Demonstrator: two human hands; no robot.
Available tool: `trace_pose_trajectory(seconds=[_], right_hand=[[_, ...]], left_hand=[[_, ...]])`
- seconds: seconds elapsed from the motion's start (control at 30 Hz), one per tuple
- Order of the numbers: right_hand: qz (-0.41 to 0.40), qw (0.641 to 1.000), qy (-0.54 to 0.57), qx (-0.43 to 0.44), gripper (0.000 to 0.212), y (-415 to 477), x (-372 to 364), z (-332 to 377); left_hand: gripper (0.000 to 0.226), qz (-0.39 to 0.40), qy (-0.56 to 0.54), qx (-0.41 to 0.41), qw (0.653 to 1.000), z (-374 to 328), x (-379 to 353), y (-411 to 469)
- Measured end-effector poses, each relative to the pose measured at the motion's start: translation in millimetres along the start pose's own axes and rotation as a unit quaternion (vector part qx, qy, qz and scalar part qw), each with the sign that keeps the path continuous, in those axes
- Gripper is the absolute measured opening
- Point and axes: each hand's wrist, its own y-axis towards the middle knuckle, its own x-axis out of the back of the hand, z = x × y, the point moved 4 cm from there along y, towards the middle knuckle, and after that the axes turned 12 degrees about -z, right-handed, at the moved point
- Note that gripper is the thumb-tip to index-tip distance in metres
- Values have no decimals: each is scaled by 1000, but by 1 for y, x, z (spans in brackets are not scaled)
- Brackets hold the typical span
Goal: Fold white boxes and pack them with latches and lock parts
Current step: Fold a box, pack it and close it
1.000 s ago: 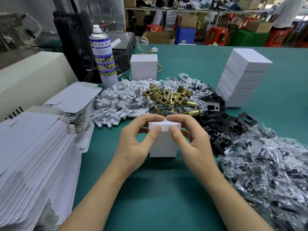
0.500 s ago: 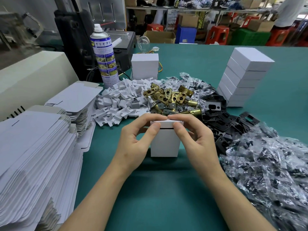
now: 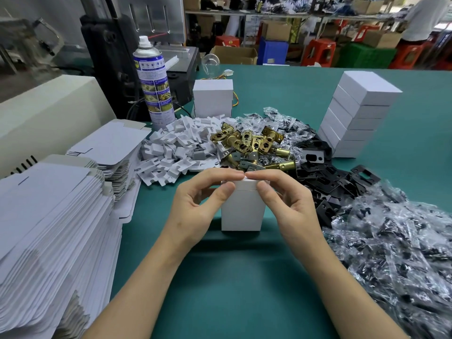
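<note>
— Surface?
— Green table point(image 3: 232, 285) is noted. Flat blanks point(image 3: 49, 228) are stacked left; white inserts point(image 3: 176, 148), brass latches point(image 3: 249, 143) and black plates point(image 3: 325, 182) are heaped mid-table; bagged parts point(image 3: 391, 253) are piled right.
— Boxes?
— One white box point(image 3: 242, 211) is stood upright, centre. A box stack point(image 3: 354, 118) is set far right, a spray can point(image 3: 154, 81) far left.

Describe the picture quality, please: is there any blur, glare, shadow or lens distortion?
Head view: the light is even, with only a soft shadow on the table in front of the white box; head view: the wide lens curves the flat cartons at the left edge; head view: the plastic bags glint and look smeared lower right.
</note>
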Motion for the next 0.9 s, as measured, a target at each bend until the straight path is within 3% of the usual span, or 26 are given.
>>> trace_pose_trajectory(seconds=[0.6,0.9], right_hand=[[-57,996,-58,23,16,-3,1,1],[-15,992,-89,91,20,0,5,3]], left_hand=[[16,-32,32,1,999,-3,0,-1],[18,-11,69,-55,996,-1,6,3]])
